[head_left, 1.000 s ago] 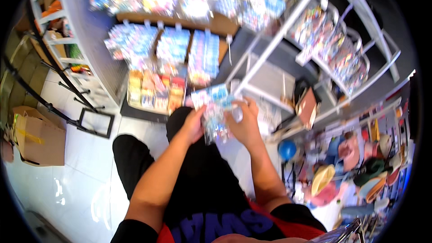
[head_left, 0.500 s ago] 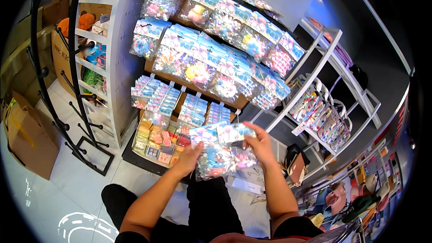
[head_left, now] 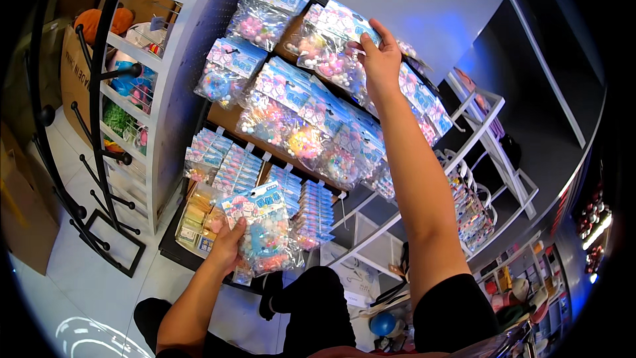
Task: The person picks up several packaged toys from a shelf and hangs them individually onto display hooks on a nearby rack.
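Note:
My left hand (head_left: 227,248) pinches the edge of a clear bag of pastel beads (head_left: 266,233) with a blue-and-white header card, held low in front of the rack. My right arm stretches up to the top row, where my right hand (head_left: 383,59) closes thumb and fingers on the header card of another bead bag (head_left: 344,23). Whether that bag hangs on its hook cannot be seen. Similar bags (head_left: 301,109) hang in the row below. Smaller carded packets (head_left: 311,215) hang lower, partly behind the left-hand bag.
Small boxes (head_left: 192,219) fill a low tray at the rack's foot. To the left stand a white shelf panel (head_left: 189,73) and a black coat stand (head_left: 103,152). A white metal frame with patterned bags (head_left: 474,205) is on the right. A blue ball (head_left: 383,323) sits below it.
My right hand has left the bags held in front of me and risen to the top row with a bag. My left hand, still gripping a bag, has shifted left and slightly down.

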Motion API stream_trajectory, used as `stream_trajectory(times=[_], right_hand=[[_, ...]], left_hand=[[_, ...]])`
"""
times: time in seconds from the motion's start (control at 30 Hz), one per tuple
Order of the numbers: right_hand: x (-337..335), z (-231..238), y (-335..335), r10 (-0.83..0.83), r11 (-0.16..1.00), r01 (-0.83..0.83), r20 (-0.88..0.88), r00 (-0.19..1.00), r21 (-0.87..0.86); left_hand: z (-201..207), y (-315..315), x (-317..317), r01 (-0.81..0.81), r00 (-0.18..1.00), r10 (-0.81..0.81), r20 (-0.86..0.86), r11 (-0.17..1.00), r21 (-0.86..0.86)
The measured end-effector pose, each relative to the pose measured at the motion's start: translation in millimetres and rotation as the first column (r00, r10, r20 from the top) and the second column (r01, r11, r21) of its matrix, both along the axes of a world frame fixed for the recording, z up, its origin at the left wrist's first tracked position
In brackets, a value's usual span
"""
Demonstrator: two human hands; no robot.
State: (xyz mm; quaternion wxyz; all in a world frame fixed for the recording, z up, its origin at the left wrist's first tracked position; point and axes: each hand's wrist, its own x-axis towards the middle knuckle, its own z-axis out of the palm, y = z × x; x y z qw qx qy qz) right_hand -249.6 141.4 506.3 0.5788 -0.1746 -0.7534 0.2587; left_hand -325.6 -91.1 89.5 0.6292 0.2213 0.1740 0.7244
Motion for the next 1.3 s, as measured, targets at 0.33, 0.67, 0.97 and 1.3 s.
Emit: stream_trajectory(times=[0.33, 0.67, 0.97, 1.3], right_hand=[[-36.7, -7.2, -3.8, 0.052, 0.979, -0.068, -0.088, 0.995, -0.194], [-41.2, -11.9, -31.5, -0.731, 0.68, 0.553, 0.496, 0.468, 0.481], [-62.2, -30.6, 20.8, -0.92, 0.267, 0.217, 0.182, 0.348, 0.939], [-70.7, -45.9, -33.5, -0.704, 0.671, 0.259, 0.489, 0.514, 0.694]], left_hand=[[-6.0, -4.4, -17.7, 0.039, 0.993, -0.035, 0.109, 0.999, -0.027], [-8.8, -2.6, -17.9, -0.017, 0.992, 0.017, 0.123, 1.0, -0.002], [-16.1, 2.2, -31.4, 0.005, 0.988, 0.011, 0.157, 0.995, -0.102], [-14.5, 2.7, -40.0, -0.154, 0.979, 0.164, 0.124, 0.984, -0.089]])
